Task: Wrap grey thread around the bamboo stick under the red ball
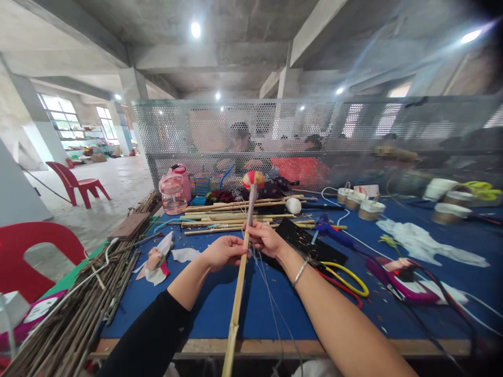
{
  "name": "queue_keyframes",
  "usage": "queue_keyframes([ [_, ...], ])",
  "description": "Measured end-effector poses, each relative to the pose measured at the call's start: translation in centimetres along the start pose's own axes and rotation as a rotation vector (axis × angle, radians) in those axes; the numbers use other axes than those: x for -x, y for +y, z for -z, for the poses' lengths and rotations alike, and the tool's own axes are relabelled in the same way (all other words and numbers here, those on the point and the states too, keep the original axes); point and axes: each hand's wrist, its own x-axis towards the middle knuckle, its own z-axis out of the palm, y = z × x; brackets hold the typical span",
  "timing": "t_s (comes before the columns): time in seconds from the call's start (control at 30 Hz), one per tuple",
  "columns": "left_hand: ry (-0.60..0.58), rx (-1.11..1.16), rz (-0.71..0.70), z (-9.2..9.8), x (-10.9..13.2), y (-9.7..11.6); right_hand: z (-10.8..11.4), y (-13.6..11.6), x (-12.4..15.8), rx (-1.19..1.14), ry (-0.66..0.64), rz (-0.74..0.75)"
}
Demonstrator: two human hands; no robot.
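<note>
A long bamboo stick (237, 301) runs from below the table edge up between my hands, tilted away from me. At its far end sits a red-and-yellow ball-shaped head (253, 179), with grey wrapping (251, 201) just beneath it. My left hand (223, 252) pinches the stick from the left. Slightly higher, my right hand (266, 239) closes around the stick at the lower end of the wrapping. Thin grey strings (271, 301) hang from near my right fingers past the table edge.
Scissors (348, 280) and a blue glue gun (332, 230) lie on the right. Bamboo sticks (212, 216) and a white ball (293, 205) lie behind my hands. Dark twigs (84, 303) line the left. A purple power strip (412, 290) trails cables. A mesh divider (176, 136) stands behind.
</note>
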Motion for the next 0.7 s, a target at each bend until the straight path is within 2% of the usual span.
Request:
queue_keyframes([
  [0.1,-0.088,0.049,0.059,0.0,0.4,0.4,0.1,-0.2,0.2,0.004,-0.031,-0.006],
  [0.2,-0.004,-0.069,0.082,0.1,0.1,-0.1,0.1,0.3,0.0,0.120,0.020,-0.050],
  [0.3,0.102,-0.198,0.017,0.2,-0.5,-0.9,0.2,0.8,-0.3,0.183,0.063,-0.053],
  [0.37,0.121,-0.192,-0.019,0.2,-0.8,-1.1,0.2,0.8,-0.3,0.171,0.062,-0.051],
  [0.5,0.040,0.008,-0.020,0.0,-0.5,-0.6,0.2,0.1,0.0,0.060,-0.026,-0.046],
  [0.6,-0.055,0.073,0.052,-0.1,-0.1,-0.2,0.0,-0.1,0.1,0.066,-0.037,-0.044],
  [0.7,-0.017,-0.001,0.077,0.1,-0.2,-0.4,-0.1,0.3,-0.1,0.116,-0.015,-0.056],
])
